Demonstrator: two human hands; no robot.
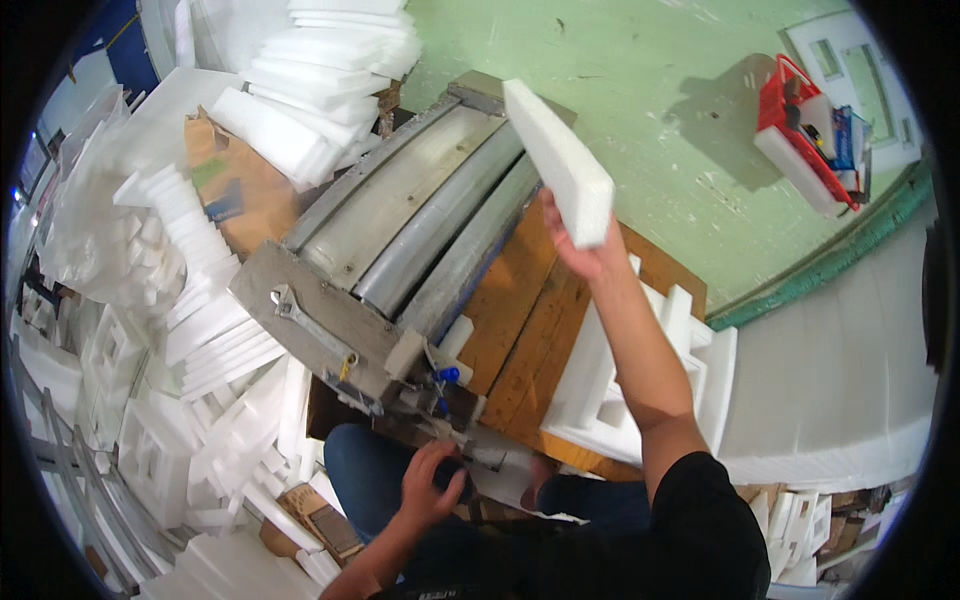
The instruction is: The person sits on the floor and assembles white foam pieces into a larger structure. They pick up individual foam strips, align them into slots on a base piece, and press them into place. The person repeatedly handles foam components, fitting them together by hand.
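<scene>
Holding the block (565, 165) up near the far edge of the table (522, 305), the right hand (580, 250) might drop it if its grip slips, while the left hand (430, 485), half curled, looks empty.

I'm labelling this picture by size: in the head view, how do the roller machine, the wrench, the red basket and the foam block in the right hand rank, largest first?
1. Roller machine, clearly largest
2. Foam block in the right hand and red basket: too alike to rank
3. Wrench, smallest
</scene>
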